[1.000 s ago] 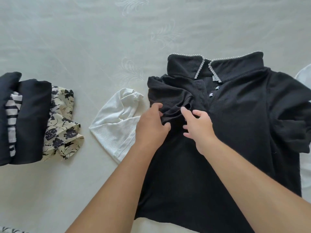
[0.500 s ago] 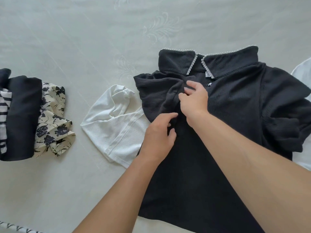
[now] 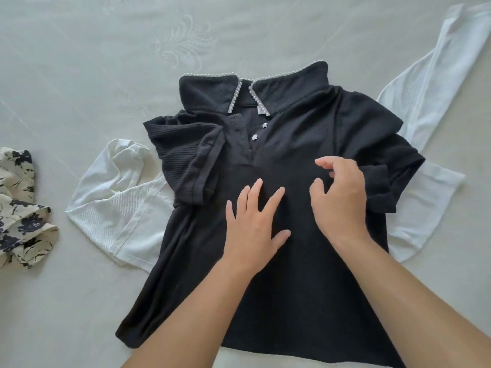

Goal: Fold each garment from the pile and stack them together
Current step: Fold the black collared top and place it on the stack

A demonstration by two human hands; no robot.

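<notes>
A black polo shirt with a pearl-edged collar lies face up in the middle of the pale surface, both short sleeves turned in over its chest. My left hand presses flat on the shirt's front with fingers spread. My right hand hovers just right of it with fingers loosely curled, holding nothing. Under the black shirt lies a white long-sleeved garment, showing at both sides.
A cream garment with dark floral print lies at the left edge. The white garment's long sleeve stretches up to the top right corner. The pale embossed sheet covers the whole surface.
The left sleeve now lies folded onto the shirt's chest. Both hands have let go of it and moved down to the shirt's middle. The view has shifted right, hiding the dark folded stack.
</notes>
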